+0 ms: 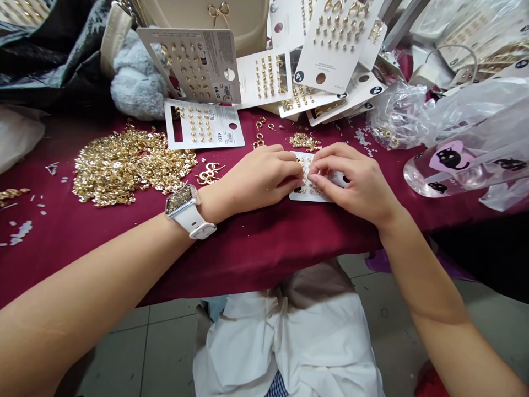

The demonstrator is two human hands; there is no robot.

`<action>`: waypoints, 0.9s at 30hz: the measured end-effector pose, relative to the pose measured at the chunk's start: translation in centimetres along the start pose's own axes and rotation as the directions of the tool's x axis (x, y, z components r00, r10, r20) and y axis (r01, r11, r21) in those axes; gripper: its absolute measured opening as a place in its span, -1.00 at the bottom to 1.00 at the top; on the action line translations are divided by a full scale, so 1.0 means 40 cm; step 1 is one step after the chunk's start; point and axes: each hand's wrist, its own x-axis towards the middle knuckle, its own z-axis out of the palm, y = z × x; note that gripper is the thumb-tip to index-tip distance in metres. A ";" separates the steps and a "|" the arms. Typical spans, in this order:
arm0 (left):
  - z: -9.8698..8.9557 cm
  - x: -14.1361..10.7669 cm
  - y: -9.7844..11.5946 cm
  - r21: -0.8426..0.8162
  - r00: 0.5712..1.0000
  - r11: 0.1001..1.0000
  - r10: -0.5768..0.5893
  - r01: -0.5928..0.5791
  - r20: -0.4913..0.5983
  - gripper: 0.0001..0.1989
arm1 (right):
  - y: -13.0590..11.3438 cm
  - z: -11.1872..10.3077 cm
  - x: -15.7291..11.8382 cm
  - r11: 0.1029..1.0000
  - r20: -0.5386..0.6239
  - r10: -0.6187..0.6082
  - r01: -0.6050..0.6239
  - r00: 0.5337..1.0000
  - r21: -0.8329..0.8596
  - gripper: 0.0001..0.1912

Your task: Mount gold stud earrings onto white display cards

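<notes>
The 2 arms come in from the bottom and bend in to the middle. The left hand (260,179) and the right hand (351,182) are close together, and their fingers pinch a white earring card (300,194). The card lies flat on the red cloth (124,248), between the hands, its long side going left to right

Glossy gold metal earrings (305,175), matt paper card (298,194), maroon cloth (248,259)
</notes>
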 end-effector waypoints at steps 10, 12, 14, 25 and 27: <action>-0.002 0.001 0.002 0.000 1.000 1.000 -0.011 0.011 0.004 -0.81 | 0.001 0.002 -0.001 0.999 -0.014 -0.036 0.036 0.999 0.017 -0.91; -0.002 0.001 0.002 -0.005 1.000 1.000 -0.019 0.019 0.000 -0.82 | 0.001 0.003 -0.001 0.999 -0.022 -0.040 0.040 0.999 0.019 -0.92; -0.002 0.002 0.002 -0.013 1.000 1.000 -0.023 0.023 -0.004 -0.83 | 0.002 0.004 -0.001 0.999 -0.023 -0.030 0.030 0.999 0.014 -0.91; -0.003 0.006 0.001 -0.051 0.999 0.998 -0.044 0.044 0.010 -0.82 | 0.000 0.006 -0.004 1.000 -0.021 -0.018 0.018 1.000 0.015 -0.91; -0.004 0.006 0.003 -0.050 0.999 0.997 -0.051 0.051 0.009 -0.82 | 0.000 0.007 -0.005 0.999 -0.017 -0.016 0.017 1.000 0.029 -0.90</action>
